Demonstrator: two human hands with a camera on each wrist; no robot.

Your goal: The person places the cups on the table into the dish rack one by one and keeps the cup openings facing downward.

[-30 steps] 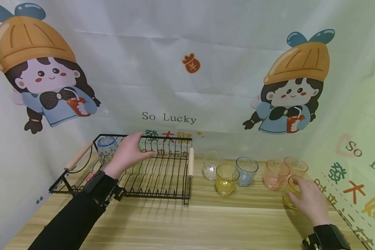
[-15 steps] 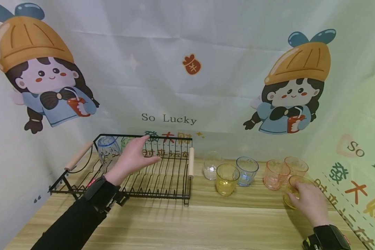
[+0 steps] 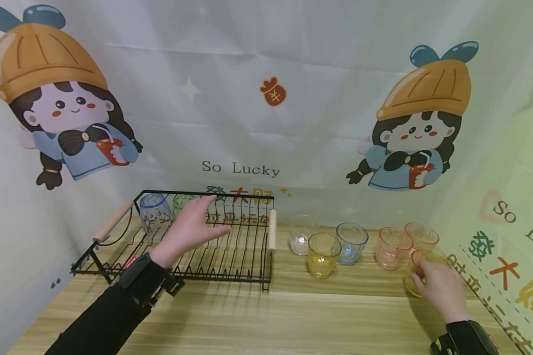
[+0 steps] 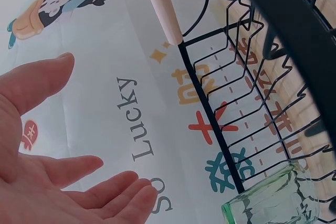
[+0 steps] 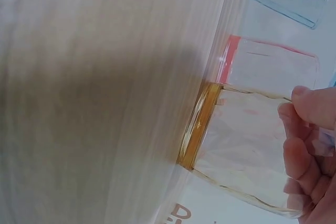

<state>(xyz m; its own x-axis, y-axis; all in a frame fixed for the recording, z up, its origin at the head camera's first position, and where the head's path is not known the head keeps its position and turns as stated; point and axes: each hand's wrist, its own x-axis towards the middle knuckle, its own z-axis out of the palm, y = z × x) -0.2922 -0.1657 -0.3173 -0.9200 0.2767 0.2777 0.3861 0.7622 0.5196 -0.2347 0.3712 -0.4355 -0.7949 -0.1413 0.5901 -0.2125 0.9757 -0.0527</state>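
With the right hand (image 3: 440, 290), thumb and fingers clamped on its rim, we hold the yellow glass (image 5: 239, 145) upright on the table (image 3: 320, 320), right side, likely for steadiness. Our left hand (image 3: 190, 228), fingers apart, hovers unloaded over the rack (image 3: 213, 280).

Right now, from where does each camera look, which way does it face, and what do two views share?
Head: worn on the head, facing forward and down at the rack and table; left hand, right hand and left sleeve show.
Left wrist: on that wrist, facing the rack and printed backdrop; left hand shows.
Right wrist: on that wrist, facing a yellow glass; the right hand's fingers show.
Shared: head and left wrist both show the rack and "So Lucky" lettering.
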